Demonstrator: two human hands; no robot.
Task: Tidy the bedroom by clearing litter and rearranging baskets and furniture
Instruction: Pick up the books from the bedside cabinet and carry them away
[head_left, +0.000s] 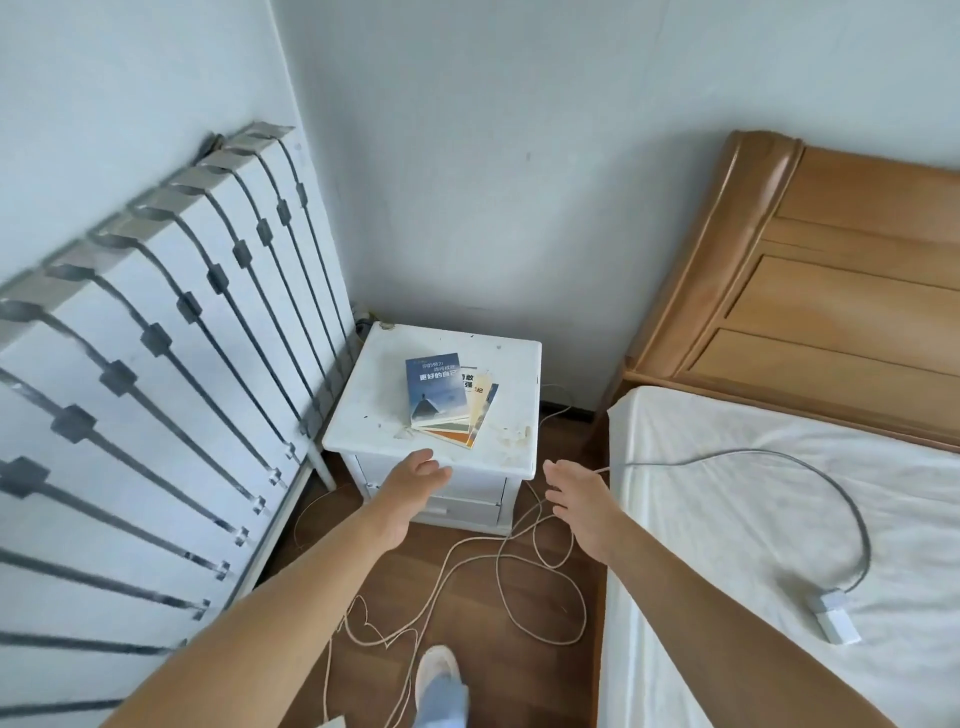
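A small white nightstand (379, 395) stands in the corner between a radiator and the bed. A fanned stack of books (441, 395), a blue one on top, lies on it, with small scraps of litter (511, 434) near its front right corner. My left hand (415, 475) is stretched out in front of the nightstand's front edge, fingers relaxed, holding nothing. My right hand (574, 499) is out beside the nightstand's front right corner, fingers loosely spread, over the cords. Neither hand touches the nightstand.
A white radiator (171, 374) with dark bars fills the left. A bed with a white mattress (753, 519) and wooden headboard (810, 291) is at right, a grey cable and adapter (834, 618) on it. Tangled beige cords (498, 577) lie on the wooden floor by my shoe (439, 675).
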